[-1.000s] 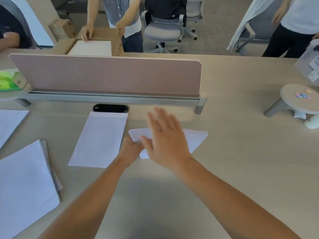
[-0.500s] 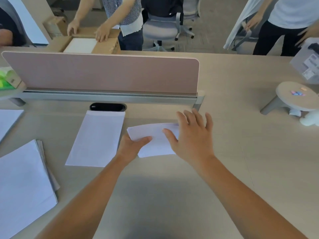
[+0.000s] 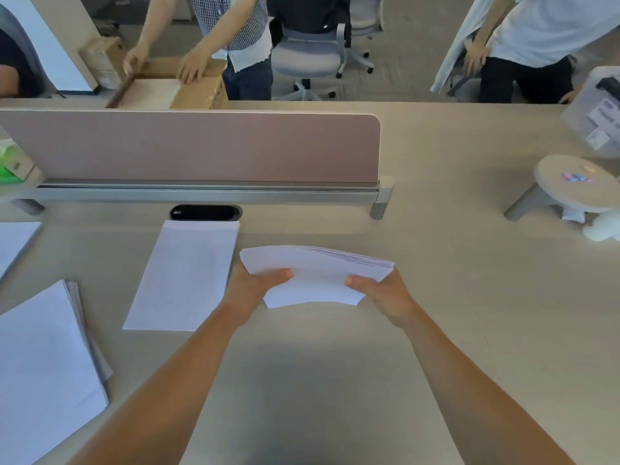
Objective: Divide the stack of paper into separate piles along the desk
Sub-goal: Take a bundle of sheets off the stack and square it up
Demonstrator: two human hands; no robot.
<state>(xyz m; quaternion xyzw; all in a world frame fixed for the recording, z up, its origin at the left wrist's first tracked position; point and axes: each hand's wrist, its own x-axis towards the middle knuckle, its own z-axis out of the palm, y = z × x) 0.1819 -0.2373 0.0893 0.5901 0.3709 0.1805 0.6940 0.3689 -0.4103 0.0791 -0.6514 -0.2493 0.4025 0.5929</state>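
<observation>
Stack: the paper stack (image 3: 315, 276) is held over the desk (image 3: 453, 280) between both hands. The left hand (image 3: 250, 290) grips its left end and the right hand (image 3: 385, 293) its right end, thumbs on top.
Look: white, and the near edge bows in an arc, with sheet edges fanned at the far right corner.
Neighbours: a flat pile (image 3: 184, 276) lies just left of the left hand, below the black cable slot (image 3: 205, 213). A thicker, skewed pile (image 3: 43, 364) lies at lower left.
Hidden: the fingers of both hands are under the paper, out of sight, and the lower-left pile is cut off by the frame.
</observation>
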